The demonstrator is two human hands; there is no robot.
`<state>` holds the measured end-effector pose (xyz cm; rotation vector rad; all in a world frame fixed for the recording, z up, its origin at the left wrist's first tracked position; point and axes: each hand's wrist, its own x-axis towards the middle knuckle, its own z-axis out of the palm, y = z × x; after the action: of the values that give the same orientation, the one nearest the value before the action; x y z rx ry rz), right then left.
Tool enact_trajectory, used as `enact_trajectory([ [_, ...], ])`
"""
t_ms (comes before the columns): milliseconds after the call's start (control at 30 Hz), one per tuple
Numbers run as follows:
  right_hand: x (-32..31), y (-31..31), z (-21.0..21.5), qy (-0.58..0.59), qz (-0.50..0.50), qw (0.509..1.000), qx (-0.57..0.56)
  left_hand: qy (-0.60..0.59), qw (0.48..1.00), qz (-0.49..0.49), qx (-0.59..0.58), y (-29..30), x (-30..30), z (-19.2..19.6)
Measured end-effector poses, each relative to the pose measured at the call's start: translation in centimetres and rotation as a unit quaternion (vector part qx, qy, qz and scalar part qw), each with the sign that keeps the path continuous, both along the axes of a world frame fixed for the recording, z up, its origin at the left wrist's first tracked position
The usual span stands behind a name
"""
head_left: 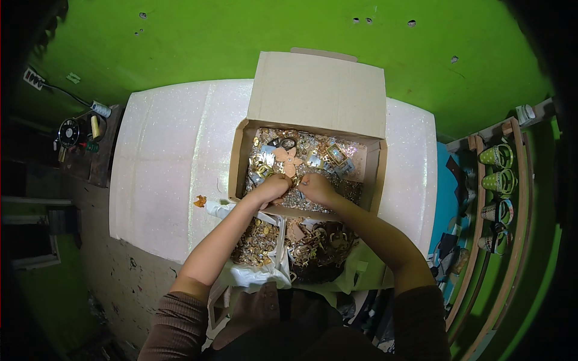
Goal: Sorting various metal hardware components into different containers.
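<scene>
Over the near half of an open cardboard box (379,174), my left hand (275,188) and my right hand (316,189) work close together, fingers pinched. A small gold-coloured piece (295,180) shows between the fingertips; its kind is too small to tell. Both hands seem to grip it. The box holds a layer of small beads and metal trinkets (325,195). Just beyond my hands lies a peach flower-shaped piece (288,160), with black-handled scissors (286,144) behind it. A gold-framed rectangular piece (336,154) lies to the right.
The box's lid (316,87) stands raised at the back. Nearer me, a white plastic bag (256,275) and a dark container (319,274) hold more trinkets. An orange scrap (200,201) lies on the white glittery table (162,168). A shoe rack (475,186) stands at the right.
</scene>
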<state>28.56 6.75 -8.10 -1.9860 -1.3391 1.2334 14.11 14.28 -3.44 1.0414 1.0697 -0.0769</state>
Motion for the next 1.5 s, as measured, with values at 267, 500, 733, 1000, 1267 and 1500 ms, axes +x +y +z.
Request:
enact_trajectory([
  [267, -0.4, 0.2, 1.0, 0.097, -0.019, 0.993, 0.062, 0.064, 0.997, 0.027, -0.028, 0.2, 0.1, 0.3],
  [500, 0.1, 1.0, 4.6, 0.08, -0.037, 0.996, 0.034, -0.014, 0.977, 0.195, -0.085, 0.4, -0.3, 0.4],
  [733, -1.6, 0.9, 12.6, -0.092, 0.089, 0.968, 0.216, -0.242, 0.858, 0.336, -0.303, -0.3, -0.3, 1.6],
  [1000, -1.9, -0.3, 15.1, -0.244, 0.138, 0.865, 0.415, -0.367, 0.801, 0.357, -0.311, -1.3, 0.0, 2.7],
  [1267, 3.8, -0.6, 13.4, -0.148, -0.071, 0.97, 0.182, -0.357, 0.76, 0.406, -0.361, -0.4, -1.7, 1.4],
  [1500, 4.8, -0.8, 9.0, -0.324, -0.015, 0.934, 0.153, -0.343, 0.775, 0.42, -0.325, 0.2, -2.1, 2.2],
])
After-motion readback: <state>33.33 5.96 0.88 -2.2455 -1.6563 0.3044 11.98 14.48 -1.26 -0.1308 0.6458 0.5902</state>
